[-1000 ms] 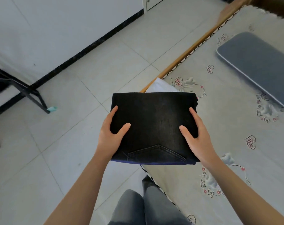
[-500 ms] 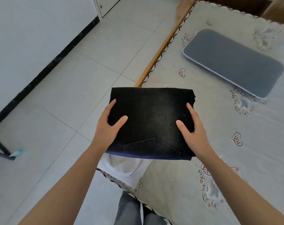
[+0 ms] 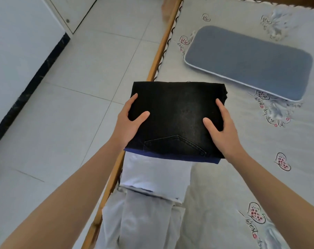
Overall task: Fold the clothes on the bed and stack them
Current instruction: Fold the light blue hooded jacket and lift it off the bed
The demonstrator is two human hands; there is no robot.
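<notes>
While the folded black jeans [image 3: 177, 119] stay level between both hands, the view has swung further over the bed [image 3: 242, 177], so more of a white garment [image 3: 152, 191] by the wooden bed rail [image 3: 114, 169] now shows below them. The left hand [image 3: 127, 124] and right hand [image 3: 222, 130] grip the opposite sides as before, thumbs on top, fingers hidden beneath. A grey pillow [image 3: 247, 62] lies beyond.

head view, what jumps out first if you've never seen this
A folded pair of black jeans at centre frame, gripped at its sides by the left hand and right hand. Under it, pale folded clothes lie at the bed edge; a grey pad lies upper right.
</notes>
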